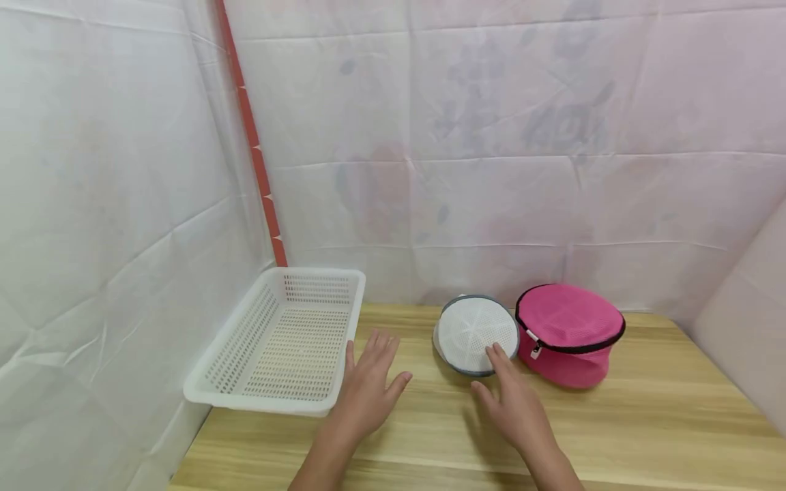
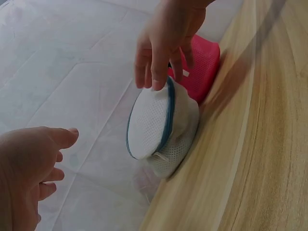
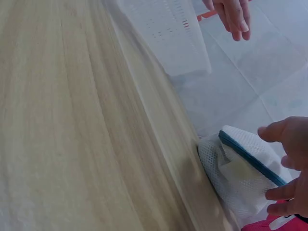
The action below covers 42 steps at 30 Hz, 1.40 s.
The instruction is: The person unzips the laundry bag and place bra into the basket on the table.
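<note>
A white mesh laundry bag (image 1: 469, 331) with a blue-grey zipper edge stands on the wooden table, round-topped and zipped around. Right beside it sits a larger pink mesh bag (image 1: 571, 317) with a black zipper band and a dangling zipper pull. My right hand (image 1: 512, 402) is over the near right edge of the white bag, its fingers extended and fingertips overlapping the bag's top in the head view. Near the right rim of a white plastic basket (image 1: 353, 327), my left hand (image 1: 370, 389) hovers with fingers spread, holding nothing.
The slotted basket stands at the table's left, close to the white sheet wall (image 1: 123, 204). Another sheet (image 1: 491, 136) hangs behind the wooden table (image 1: 430, 436). A red strip (image 1: 252, 136) runs down the back left corner.
</note>
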Available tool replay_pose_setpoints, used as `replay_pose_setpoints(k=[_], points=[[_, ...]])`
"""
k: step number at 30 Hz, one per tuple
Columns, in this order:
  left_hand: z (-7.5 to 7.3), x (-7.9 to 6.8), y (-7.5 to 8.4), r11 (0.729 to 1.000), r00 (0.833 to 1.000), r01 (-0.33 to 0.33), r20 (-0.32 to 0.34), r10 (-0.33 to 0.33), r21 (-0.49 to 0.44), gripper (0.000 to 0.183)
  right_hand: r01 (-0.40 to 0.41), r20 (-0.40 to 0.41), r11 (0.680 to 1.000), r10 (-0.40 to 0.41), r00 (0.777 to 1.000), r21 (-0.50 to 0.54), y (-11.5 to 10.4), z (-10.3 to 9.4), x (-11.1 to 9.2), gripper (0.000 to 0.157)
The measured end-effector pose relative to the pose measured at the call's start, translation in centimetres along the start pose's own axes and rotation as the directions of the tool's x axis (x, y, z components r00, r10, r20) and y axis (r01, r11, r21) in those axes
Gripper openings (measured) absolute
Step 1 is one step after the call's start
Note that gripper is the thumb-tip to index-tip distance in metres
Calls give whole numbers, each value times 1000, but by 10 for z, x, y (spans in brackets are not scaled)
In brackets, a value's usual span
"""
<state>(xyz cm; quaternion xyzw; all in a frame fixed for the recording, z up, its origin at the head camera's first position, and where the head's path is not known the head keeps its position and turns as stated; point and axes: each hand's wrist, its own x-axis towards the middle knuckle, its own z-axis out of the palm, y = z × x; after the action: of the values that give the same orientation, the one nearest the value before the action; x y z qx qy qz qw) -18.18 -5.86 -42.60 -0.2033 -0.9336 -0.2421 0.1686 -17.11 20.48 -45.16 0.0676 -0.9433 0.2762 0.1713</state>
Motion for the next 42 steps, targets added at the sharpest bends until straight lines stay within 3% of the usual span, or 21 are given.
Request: replay_pose_setpoints(k=[4, 10, 13, 18, 22, 27, 30, 33, 39, 42], points=[[-1, 0, 4, 999, 999, -36, 15, 36, -12, 58, -3, -73, 1000, 5, 997, 21, 0, -2, 0, 63], [1, 1, 7, 998, 998, -66, 10, 66, -3, 52, -1, -71, 1000, 3, 997, 27, 4, -2, 3, 64], [2, 2, 8, 997, 997, -79, 5, 79, 5, 50, 23, -108, 999, -19, 994, 39, 5, 1, 2, 63], [2, 2, 11, 994, 994, -106, 19, 106, 6, 47, 67, -247, 996, -51, 968, 54, 6, 4, -1, 59], [4, 3, 13, 993, 993, -120, 17, 119, 19, 45, 27, -319, 985, 29, 947, 171, 4, 3, 1, 53], [7, 4, 13, 994, 994, -112, 11, 112, 13, 45, -93, -296, 901, 235, 926, 423, -1, -3, 5, 43], [9, 4, 12, 993, 993, -117, 11, 117, 0, 44, -150, -263, 843, 322, 909, 516, -3, -6, 4, 39], [14, 4, 12, 990, 990, -138, -4, 138, 0, 42, -184, -219, 792, 370, 903, 583, -5, -7, 4, 37], [23, 4, 12, 982, 980, -188, -62, 187, -10, 45, -274, -65, 655, 444, 894, 704, -11, -10, 4, 36], [26, 4, 12, 980, 979, -196, -68, 194, -30, 47, -317, 6, 606, 458, 889, 729, -15, -10, 2, 36]])
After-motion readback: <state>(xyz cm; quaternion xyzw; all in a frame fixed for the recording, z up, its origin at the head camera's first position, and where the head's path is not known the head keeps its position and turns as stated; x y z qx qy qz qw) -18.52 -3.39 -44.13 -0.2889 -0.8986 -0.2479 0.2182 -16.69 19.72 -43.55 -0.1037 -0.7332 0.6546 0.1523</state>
